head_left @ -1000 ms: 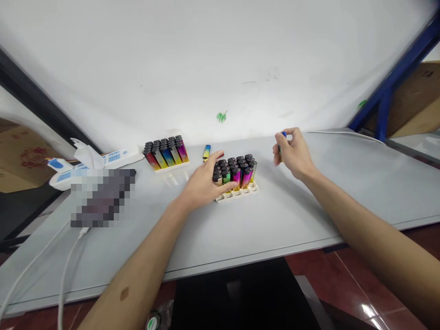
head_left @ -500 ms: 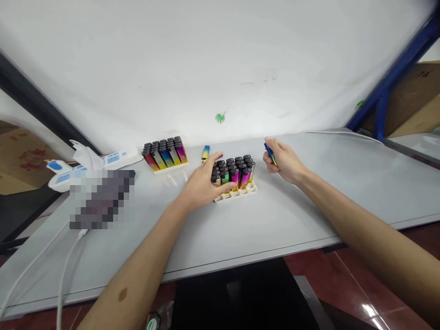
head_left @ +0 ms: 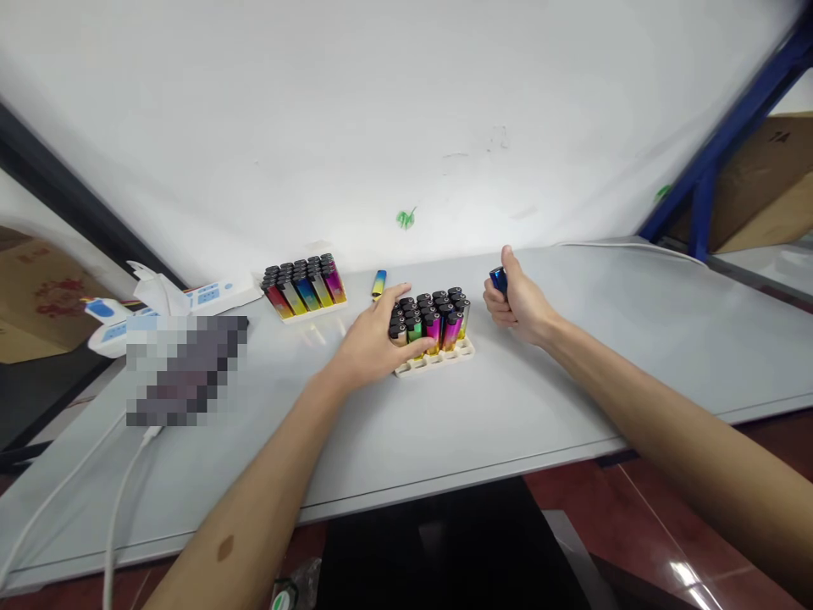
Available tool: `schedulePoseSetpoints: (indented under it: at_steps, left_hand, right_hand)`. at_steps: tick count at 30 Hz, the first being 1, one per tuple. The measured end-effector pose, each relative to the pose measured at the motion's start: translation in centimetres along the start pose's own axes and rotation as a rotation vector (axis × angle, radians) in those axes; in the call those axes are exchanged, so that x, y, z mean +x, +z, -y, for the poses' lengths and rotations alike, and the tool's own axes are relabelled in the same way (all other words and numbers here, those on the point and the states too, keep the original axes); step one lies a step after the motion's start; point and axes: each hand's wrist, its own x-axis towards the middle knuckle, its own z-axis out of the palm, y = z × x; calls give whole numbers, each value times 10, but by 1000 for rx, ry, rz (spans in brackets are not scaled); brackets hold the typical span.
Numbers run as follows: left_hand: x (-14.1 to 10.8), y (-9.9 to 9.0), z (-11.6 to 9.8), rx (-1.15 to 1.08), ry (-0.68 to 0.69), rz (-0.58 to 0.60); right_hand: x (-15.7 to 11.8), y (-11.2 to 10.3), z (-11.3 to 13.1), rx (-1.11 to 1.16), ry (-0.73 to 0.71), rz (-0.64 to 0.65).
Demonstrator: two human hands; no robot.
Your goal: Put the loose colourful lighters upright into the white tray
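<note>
My left hand (head_left: 367,341) is wrapped round the left end of a white slotted tray (head_left: 438,362), its thumb along the front and its fingers behind. Upright lighters (head_left: 433,326) with black tops and shiny coloured bodies fill the back rows; the front row of slots shows bare. To the right of the tray, above the table, my right hand (head_left: 517,298) is closed round a blue lighter (head_left: 499,279), thumb raised above it. Behind my left fingers a blue-and-yellow lighter (head_left: 379,283) lies on the table. A second tray (head_left: 316,312), packed with lighters, stands further left.
On the left are a white-and-blue power strip (head_left: 212,293) and a blurred dark object (head_left: 190,368) with a white cable (head_left: 118,491). A white wall (head_left: 381,127) backs the grey table (head_left: 406,449). Cardboard boxes (head_left: 762,186) stand beyond the blue frame (head_left: 702,203).
My right hand has turned the blue lighter and lifted its thumb from it, so the lighter's end now shows above the fingers. My left hand stays on the tray.
</note>
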Motion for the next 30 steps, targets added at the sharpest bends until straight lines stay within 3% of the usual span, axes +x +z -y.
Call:
schedulePoseSetpoints:
  at_steps: [14,27,30]
  left_hand:
    - [0,-1,-2,-9,-20,4]
    - [-1,-3,4,-64,19,19]
    - [0,-6,11,-128,16,-47]
  right_hand:
    - [-1,3,2,68,23,-44]
    - [1,5,-1,29,23,3]
    - [0,6,-1,12,23,6]
